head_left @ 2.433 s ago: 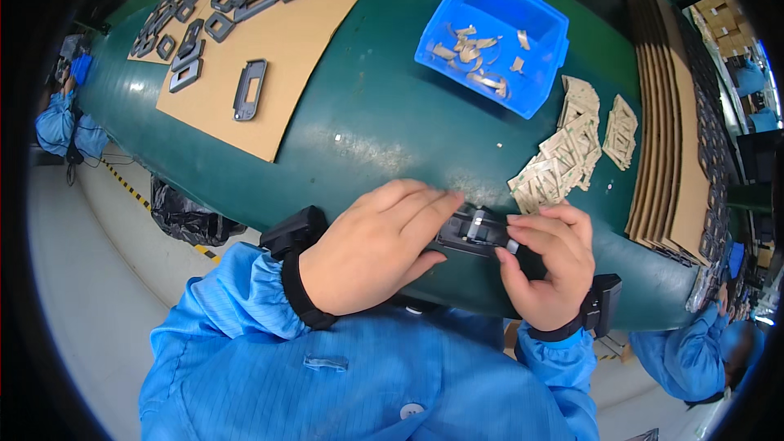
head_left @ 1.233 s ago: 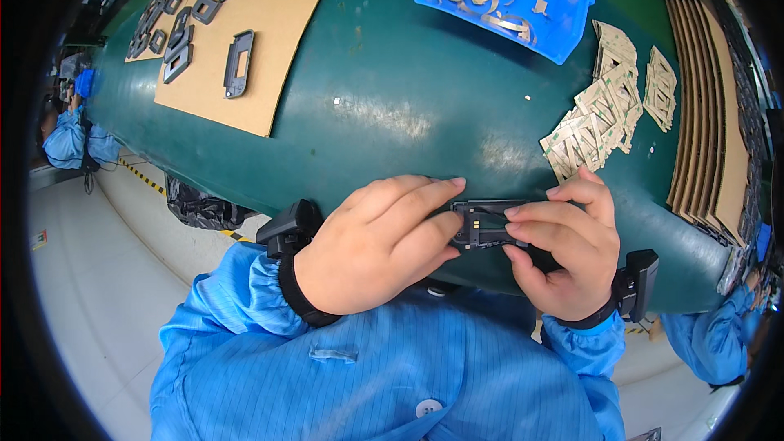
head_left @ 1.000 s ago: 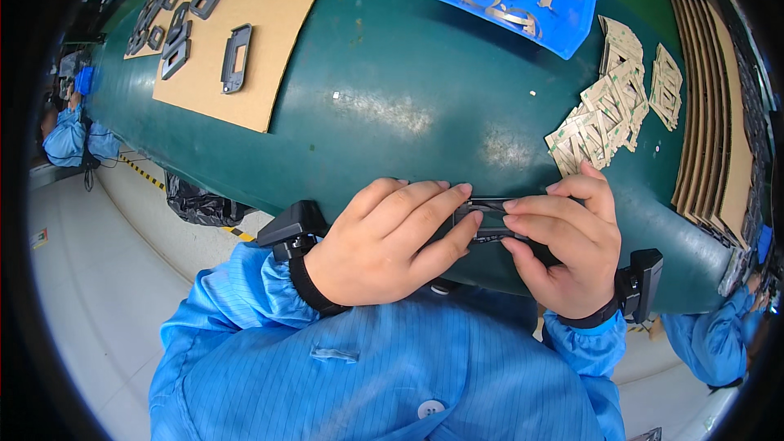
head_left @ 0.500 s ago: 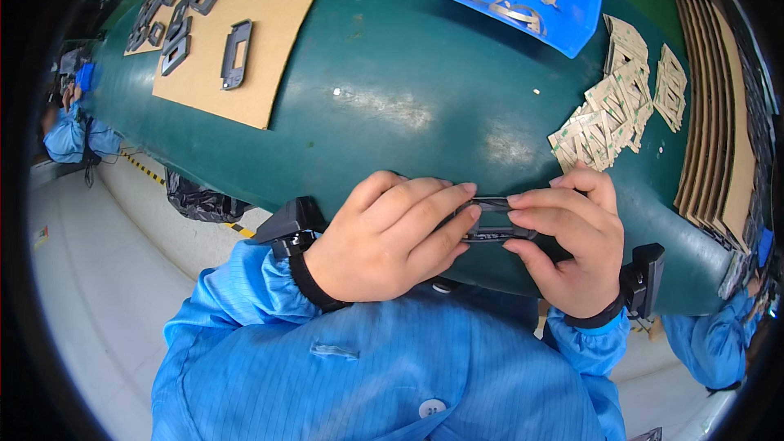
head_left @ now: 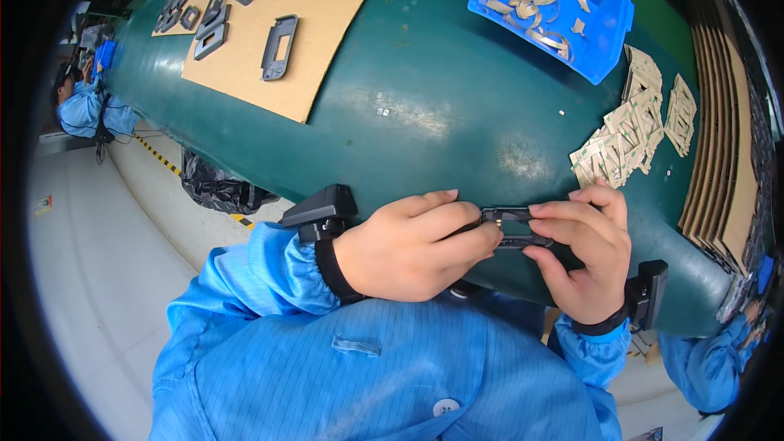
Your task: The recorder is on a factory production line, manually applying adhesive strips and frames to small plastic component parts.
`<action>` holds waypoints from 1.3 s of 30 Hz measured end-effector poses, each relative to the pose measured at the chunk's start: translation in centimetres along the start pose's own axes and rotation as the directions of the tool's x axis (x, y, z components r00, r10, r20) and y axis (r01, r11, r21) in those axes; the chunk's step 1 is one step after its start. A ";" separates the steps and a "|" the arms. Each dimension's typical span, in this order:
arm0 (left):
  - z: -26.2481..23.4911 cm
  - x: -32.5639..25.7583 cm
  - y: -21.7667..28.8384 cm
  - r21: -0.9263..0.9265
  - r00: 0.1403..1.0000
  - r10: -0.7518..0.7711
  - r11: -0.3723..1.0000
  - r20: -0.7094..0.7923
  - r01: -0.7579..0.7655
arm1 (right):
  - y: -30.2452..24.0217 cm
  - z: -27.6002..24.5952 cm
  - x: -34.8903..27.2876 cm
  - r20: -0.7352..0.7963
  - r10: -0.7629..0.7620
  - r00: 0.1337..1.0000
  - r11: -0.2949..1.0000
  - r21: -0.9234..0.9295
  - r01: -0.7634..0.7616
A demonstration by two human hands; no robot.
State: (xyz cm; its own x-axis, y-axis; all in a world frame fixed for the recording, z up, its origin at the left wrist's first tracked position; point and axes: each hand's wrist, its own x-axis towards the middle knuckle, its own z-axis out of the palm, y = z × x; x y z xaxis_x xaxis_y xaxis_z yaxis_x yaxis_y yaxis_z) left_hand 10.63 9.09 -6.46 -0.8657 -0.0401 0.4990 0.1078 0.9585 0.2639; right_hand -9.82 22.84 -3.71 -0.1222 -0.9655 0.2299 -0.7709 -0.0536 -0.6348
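Note:
Between my two hands is a small black rectangular plastic frame (head_left: 514, 214) with an open middle, held just above the near edge of the green table. My left hand (head_left: 412, 245) pinches its left end, the fingers covering that part. At the other end, the thumb and fingers of my right hand (head_left: 584, 247) grip the frame's upper and lower bars. Beyond my right hand lies a loose pile of beige adhesive pieces (head_left: 625, 135) with green marks.
A blue bin (head_left: 608, 33) with peeled beige strips stands at the far right. Several dark plastic frames lie on a cardboard sheet (head_left: 237, 86) at far left, one frame (head_left: 279, 47) apart. Stacked cardboard (head_left: 719, 139) lines the right side. Co-workers in blue (head_left: 82, 110) sit beyond both sides.
The view has shifted, so the table things appear farther right and lower. My left fingers have changed their hold on the frame's left end; my right hand keeps its grip.

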 end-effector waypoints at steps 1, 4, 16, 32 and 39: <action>0.1 0.3 -0.1 -0.011 1.000 0.019 1.000 0.008 -0.018 | 0.1 -0.2 -0.2 -0.001 0.004 1.000 1.000 -0.013 -0.004; -0.2 0.8 -0.6 -0.024 0.995 0.074 0.997 0.068 -0.072 | -0.1 0.0 -0.2 -0.018 0.021 1.000 1.000 0.002 -0.021; -2.7 2.5 0.5 -0.159 0.958 -0.240 0.951 0.157 0.265 | -0.1 0.5 -0.9 -0.031 -0.020 0.999 1.000 -0.022 0.020; -0.7 4.4 0.1 -0.049 0.880 -0.463 0.882 0.105 0.469 | -2.8 3.3 -0.1 -0.283 0.487 0.827 0.874 0.161 -0.459; -0.2 4.7 0.1 -0.042 0.874 -0.469 0.878 0.127 0.477 | -2.1 3.0 -0.3 -0.172 0.541 0.823 0.830 0.269 -0.489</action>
State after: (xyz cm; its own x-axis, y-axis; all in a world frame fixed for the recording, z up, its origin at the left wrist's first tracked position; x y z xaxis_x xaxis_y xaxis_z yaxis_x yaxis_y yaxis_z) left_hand 6.68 8.91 -3.99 -0.8692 -0.4488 0.2074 -0.2980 0.8103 0.5047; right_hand -6.27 22.45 -4.63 -0.6253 -0.7799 -0.0269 -0.4118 0.3591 -0.8375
